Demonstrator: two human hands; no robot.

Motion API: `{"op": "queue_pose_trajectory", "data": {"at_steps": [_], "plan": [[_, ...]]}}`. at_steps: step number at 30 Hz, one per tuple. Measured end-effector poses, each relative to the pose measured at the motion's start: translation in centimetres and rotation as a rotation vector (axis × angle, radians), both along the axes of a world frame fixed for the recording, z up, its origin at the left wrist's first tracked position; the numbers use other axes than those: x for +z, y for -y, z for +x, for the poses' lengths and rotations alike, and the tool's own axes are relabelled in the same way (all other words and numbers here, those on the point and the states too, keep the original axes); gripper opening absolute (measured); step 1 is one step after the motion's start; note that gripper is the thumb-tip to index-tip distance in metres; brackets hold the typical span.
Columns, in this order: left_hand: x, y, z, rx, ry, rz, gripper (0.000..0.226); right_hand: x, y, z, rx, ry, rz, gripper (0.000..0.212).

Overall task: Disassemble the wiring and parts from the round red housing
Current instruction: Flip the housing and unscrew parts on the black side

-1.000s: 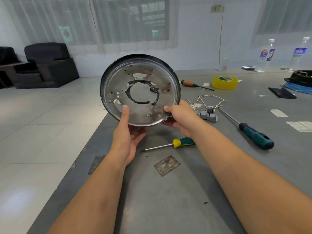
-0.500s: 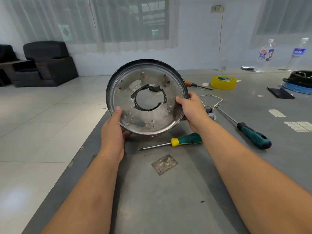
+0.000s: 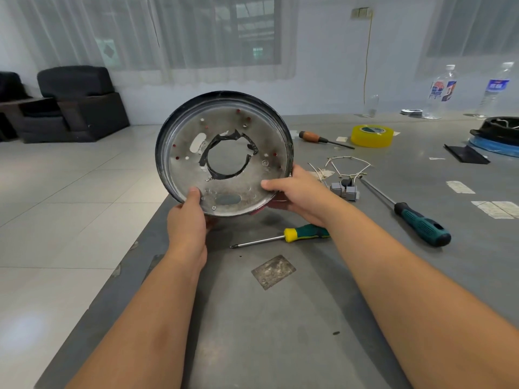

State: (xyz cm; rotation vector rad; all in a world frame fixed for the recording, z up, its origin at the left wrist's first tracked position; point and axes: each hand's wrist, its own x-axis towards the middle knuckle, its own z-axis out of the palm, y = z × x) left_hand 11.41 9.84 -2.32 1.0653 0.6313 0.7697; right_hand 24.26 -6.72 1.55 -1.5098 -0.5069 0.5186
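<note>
Now I am gripping the housing (image 3: 224, 153) upright at frame centre, left hand (image 3: 187, 220) clamped on its lower-left rim, right hand (image 3: 297, 192) on its lower-right.

The floor (image 3: 70, 192) has big, pale, shiny tiles. Two dark armchairs (image 3: 81, 105) sit by the white wall (image 3: 323, 66). Thin white curtains (image 3: 84, 32) hang over the windows (image 3: 224, 29), and soft daylight comes through them.

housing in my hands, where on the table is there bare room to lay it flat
Bare table lies between your forearms, near the metal plate. It is crowded behind the right hand: wiring bundle, green-handled screwdriver, yellow tape roll.
</note>
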Motion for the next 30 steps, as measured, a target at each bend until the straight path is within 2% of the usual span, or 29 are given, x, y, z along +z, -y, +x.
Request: {"op": "queue_pose_trajectory", "data": {"at_steps": [2, 5, 8, 12, 16, 18, 21, 25, 26, 28, 30], "plan": [[0.0, 0.1, 0.1, -0.014, 0.01, 0.017, 0.015, 0.0, -0.1, -0.1, -0.036, -0.025, 0.04, 0.043], [0.1, 0.3, 0.2, -0.075, 0.017, 0.048, 0.027, 0.0, 0.1, 0.4, -0.112, -0.075, 0.108, 0.047], [0.2, 0.2, 0.0, -0.134, 0.012, 0.048, 0.028, -0.3, 0.2, 0.9, -0.169, -0.068, 0.11, 0.049], [0.5, 0.1, -0.4, -0.196, 0.052, -0.017, 0.021, -0.5, 0.3, 1.3, -0.194, -0.059, 0.128, 0.043], [0.4, 0.4, -0.3, -0.195, 0.009, 0.007, 0.036, -0.4, 0.5, 1.6, -0.201, -0.022, 0.118, 0.039], [0.3, 0.5, -0.3, -0.181, 0.0, 0.02, 0.034, -0.5, 0.6, 1.6, -0.2, 0.02, 0.091, 0.032], [0.1, 0.4, -0.1, -0.143, 0.003, 0.032, 0.031, -0.4, 1.0, 1.5, -0.21, 0.172, -0.086, 0.027], [-0.1, 0.3, 0.1, -0.081, 0.008, 0.043, 0.03, 0.7, 2.5, 1.4, -0.266, 0.362, -0.352, 0.053], [-0.2, 0.3, 0.1, -0.066, 0.018, 0.039, 0.029, 0.8, 3.1, 1.4, -0.294, 0.435, -0.417, 0.053], [-0.3, 0.2, 0.2, -0.037, 0.03, 0.036, 0.026, 0.8, 4.4, 1.2, -0.339, 0.627, -0.529, 0.036], [-0.4, 0.2, 0.3, -0.009, 0.031, 0.033, 0.025, 0.5, 5.9, 1.0, -0.284, 0.812, -0.588, 0.03]]}}
